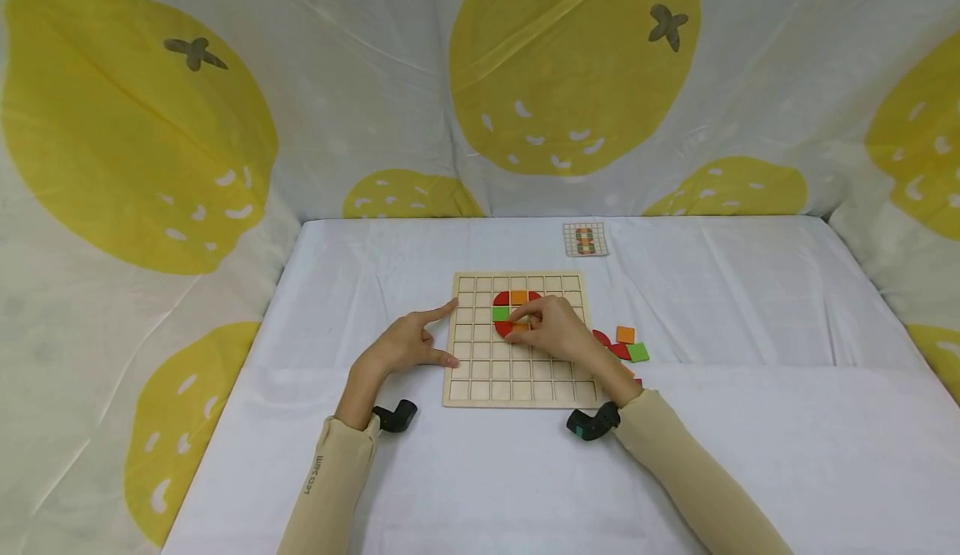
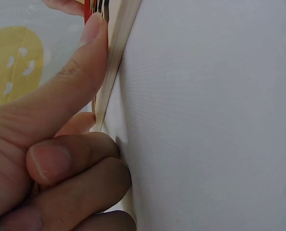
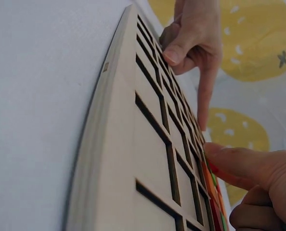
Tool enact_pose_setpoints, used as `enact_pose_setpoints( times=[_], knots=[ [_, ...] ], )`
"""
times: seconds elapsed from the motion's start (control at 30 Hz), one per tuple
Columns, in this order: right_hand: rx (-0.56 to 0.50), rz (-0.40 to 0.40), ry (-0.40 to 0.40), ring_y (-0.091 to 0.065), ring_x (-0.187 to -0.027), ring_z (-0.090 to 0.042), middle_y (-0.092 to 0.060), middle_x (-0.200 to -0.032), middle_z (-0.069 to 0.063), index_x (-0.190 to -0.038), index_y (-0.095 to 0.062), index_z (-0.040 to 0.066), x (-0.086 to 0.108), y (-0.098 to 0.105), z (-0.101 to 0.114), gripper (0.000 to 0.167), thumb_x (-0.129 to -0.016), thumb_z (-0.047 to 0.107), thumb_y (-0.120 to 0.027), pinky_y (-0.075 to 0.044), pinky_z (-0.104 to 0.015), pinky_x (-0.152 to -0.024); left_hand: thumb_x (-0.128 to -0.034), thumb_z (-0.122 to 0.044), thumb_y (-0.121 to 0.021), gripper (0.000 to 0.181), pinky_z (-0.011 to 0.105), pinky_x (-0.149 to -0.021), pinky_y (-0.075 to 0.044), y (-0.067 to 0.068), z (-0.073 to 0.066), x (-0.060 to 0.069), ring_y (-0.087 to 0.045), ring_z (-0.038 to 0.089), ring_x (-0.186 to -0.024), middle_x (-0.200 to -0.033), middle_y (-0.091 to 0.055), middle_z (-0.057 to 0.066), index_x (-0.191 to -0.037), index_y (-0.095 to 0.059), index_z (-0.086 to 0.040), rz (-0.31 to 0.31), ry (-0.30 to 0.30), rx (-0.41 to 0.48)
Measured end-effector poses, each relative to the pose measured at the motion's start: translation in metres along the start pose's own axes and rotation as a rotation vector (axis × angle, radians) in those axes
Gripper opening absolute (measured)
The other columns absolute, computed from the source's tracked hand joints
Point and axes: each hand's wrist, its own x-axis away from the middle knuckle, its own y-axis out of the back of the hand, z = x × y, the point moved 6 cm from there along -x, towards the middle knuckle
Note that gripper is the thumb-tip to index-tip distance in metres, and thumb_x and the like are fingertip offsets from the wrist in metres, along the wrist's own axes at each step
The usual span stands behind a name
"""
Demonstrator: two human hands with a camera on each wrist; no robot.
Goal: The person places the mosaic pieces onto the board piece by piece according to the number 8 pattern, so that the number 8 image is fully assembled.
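Observation:
A square wooden grid board (image 1: pixel 480 369) lies on the table. My left hand (image 1: pixel 401 342) is at its left edge, thumb and index finger spread apart and touching the rim; its other fingers are curled in the left wrist view. Over the board's upper middle is my right hand (image 1: pixel 553 330), thumb and index finger pinching a red curved piece (image 1: pixel 502 330). Above that piece sit a green square (image 1: pixel 500 313), another red curved piece (image 1: pixel 502 298) and an orange square (image 1: pixel 519 297). The right hand partly hides an orange piece and the cells beneath it.
Loose pieces lie right of the board, among them an orange square (image 1: pixel 626 335), a green square (image 1: pixel 638 352) and a red curved piece (image 1: pixel 620 351); the right forearm covers some. A small pattern card (image 1: pixel 585 240) lies behind the board. Lemon-print cloth (image 1: pixel 375 97) hangs at the back.

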Motion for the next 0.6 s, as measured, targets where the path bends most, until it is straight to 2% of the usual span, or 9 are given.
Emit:
enact_pose_setpoints(
  times=[0.3,0.6],
  knots=[
    [0.018,-0.006,0.002,-0.034,-0.057,-0.013,-0.034,-0.058,0.004,-0.099,-0.082,0.014,0.0007,-0.0017,0.0008,0.022,-0.081,0.023,-0.090,-0.026,-0.025,-0.057,-0.0761,-0.037,-0.092,0.107,0.028,-0.058,-0.028,0.0001,0.0008,-0.0008,-0.028,0.011,-0.055,-0.061,-0.031,-0.005,-0.163,-0.030,-0.034,-0.005,0.012,-0.001],
    [0.010,0.006,-0.001,-0.033,-0.055,-0.012,-0.033,-0.058,0.004,-0.102,-0.082,0.014,-0.0002,-0.0033,-0.0017,0.020,-0.085,0.023,-0.087,-0.025,-0.025,-0.056,-0.0758,-0.037,-0.092,0.107,0.027,-0.058,-0.028,-0.0003,0.0011,-0.0017,-0.028,0.011,-0.055,-0.060,-0.032,-0.005,-0.163,-0.030,-0.035,0.000,0.015,-0.002]
  ],
)
